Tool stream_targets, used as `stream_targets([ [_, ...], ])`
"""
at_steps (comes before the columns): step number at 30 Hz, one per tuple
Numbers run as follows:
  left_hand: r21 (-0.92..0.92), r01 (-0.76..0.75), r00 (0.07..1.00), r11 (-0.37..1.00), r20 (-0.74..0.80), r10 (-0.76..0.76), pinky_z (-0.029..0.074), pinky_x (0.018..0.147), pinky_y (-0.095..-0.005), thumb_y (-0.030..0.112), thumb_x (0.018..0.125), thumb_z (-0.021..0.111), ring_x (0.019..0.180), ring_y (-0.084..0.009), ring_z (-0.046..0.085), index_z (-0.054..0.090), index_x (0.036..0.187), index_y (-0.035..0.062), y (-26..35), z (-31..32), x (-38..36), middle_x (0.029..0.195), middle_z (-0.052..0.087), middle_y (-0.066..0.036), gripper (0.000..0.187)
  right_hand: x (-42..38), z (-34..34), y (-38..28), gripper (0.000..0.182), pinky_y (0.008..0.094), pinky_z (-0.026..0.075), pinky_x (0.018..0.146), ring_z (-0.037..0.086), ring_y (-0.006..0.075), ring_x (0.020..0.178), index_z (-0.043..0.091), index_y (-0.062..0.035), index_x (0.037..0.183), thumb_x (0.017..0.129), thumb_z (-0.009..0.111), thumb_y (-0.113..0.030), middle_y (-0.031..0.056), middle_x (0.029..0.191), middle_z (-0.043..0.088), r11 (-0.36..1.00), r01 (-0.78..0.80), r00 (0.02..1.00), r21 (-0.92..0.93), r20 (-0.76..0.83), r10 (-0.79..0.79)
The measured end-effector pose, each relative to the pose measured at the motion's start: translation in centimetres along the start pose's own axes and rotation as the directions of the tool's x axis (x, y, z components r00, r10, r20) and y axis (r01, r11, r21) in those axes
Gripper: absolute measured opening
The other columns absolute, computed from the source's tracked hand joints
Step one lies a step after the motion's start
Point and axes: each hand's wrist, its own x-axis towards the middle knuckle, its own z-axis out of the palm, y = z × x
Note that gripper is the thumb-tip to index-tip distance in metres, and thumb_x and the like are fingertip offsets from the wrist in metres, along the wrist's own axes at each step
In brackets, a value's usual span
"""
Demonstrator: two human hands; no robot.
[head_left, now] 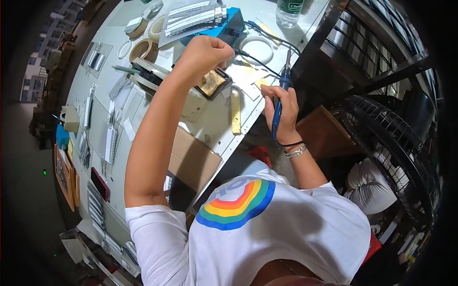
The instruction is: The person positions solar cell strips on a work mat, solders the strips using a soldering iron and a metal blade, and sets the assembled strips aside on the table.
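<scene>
My right hand is wrapped round the blue handle of a soldering iron, its metal tip pointing up and away from me. The iron's cord loops down by my wrist. My left hand is closed, fingertips pressed together, over the bench beside a blue box. I cannot tell what, if anything, it pinches. A black cable runs rightward from beside those fingers. Below the left hand sits a dark tray with a stained, yellowish sponge, partly covered by my wrist.
On the white bench lie a yellow strip, tape rolls, a white ring and a stack of silvery strips. A water bottle stands at the back. A black fan is at my right.
</scene>
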Motion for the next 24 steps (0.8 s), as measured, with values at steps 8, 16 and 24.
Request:
stream_targets([
  [8,-0.223,-0.064,0.993,0.973,0.08,0.083,0.029,0.051,-0.0201,0.022,0.089,0.068,0.058,-0.0028,0.042,0.068,0.081,0.0061,1.9,2.0,-2.9,0.065,0.052,0.005,0.017,3.8,-0.7,-3.6,0.035,0.0328,0.048,0.082,0.065,0.0208,0.089,0.051,-0.0027,0.116,0.086,0.067,0.005,0.0112,0.099,0.073,0.859,-0.241,0.952,0.452,-0.06,0.299],
  [16,-0.222,-0.109,0.992,0.969,0.03,0.119,0.032,0.046,-0.0189,0.009,0.089,0.064,0.051,-0.0025,0.046,0.067,0.081,0.0061,1.4,3.7,-4.3,0.064,0.056,0.004,0.009,4.5,0.4,-4.8,0.033,0.0241,0.047,0.078,0.058,0.0102,0.087,0.045,-0.0024,0.123,0.094,0.06,-0.002,0.006,0.095,0.058,0.597,-0.262,0.935,0.758,0.046,0.353],
  [24,-0.313,-0.037,0.99,0.949,0.115,0.077,0.036,0.05,-0.0166,0.01,0.091,0.067,0.059,-0.0036,0.053,0.066,0.095,0.0041,2.2,3.2,-8.1,0.078,0.066,0.0,0.008,4.4,-0.7,-6.3,0.035,0.0262,0.05,0.073,0.059,0.0108,0.08,0.045,-0.0029,0.122,0.091,0.061,0.001,0.0039,0.085,0.056,0.685,-0.252,0.953,0.684,0.05,0.3],
])
